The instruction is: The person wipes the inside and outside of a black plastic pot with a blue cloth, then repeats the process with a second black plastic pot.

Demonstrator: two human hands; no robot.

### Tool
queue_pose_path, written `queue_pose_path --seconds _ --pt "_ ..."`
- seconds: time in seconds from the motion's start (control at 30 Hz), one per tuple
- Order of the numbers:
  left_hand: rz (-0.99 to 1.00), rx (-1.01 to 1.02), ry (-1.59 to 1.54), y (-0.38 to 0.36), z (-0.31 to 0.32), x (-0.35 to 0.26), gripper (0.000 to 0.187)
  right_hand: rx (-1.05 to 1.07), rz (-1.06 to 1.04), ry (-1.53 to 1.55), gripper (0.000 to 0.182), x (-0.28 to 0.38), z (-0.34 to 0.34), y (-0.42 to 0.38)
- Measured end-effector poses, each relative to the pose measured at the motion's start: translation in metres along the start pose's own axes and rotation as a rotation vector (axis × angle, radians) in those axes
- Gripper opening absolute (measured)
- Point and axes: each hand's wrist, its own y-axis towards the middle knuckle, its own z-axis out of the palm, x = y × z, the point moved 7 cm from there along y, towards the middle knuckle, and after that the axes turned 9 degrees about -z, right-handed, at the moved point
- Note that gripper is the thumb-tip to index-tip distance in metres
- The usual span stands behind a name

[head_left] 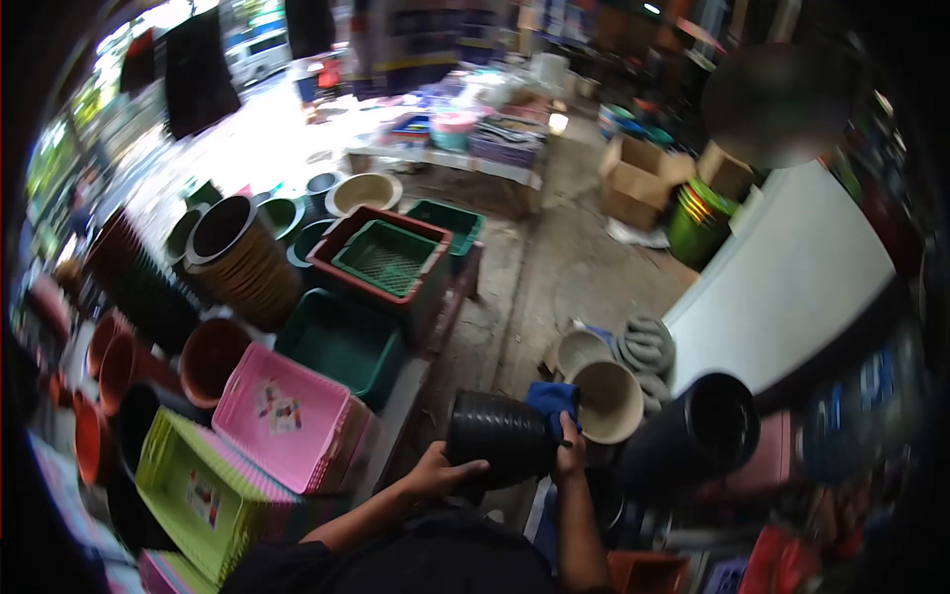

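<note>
Pot (500, 437), black and ribbed, is tipped on its side, held up between both hands. Left hand (443, 473) is wrapped on one end, thumb against the wall, some fingers hidden; right hand (569, 447) is clutching a blue cloth (551, 400) at the opposite end. Can't tell how firm either hold is. My worry is that bunched cloth: it could slide on the plastic and dump the weight onto the left hand. A drop might knock the beige pots (608, 404) just past the right hand. Swinging wide could clip the pink baskets (319, 420) out beyond the left.
</note>
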Motion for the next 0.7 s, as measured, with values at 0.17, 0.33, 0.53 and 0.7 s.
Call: queue_pose_path --seconds 0.17,0.33,0.53,0.7 --pt "0.179 -0.023 0.023 0.020 0.029 -0.030 0.022 -0.213 0.068 0.337 0.039 -0.026 -0.071 -0.065" --pt "0.216 0.144 0.478 0.067 0.090 -0.018 0.027 -0.604 0.116 0.235 0.044 -0.051 -0.126 -0.146" --pt "0.518 0.559 1.169 0.105 0.188 0.057 0.021 -0.808 0.090 0.437 0.050 -0.105 -0.191 -0.212" --pt "0.469 0.804 1.553 0.129 0.233 0.152 0.027 -0.983 0.004 0.485 0.049 -0.079 -0.205 -0.257"
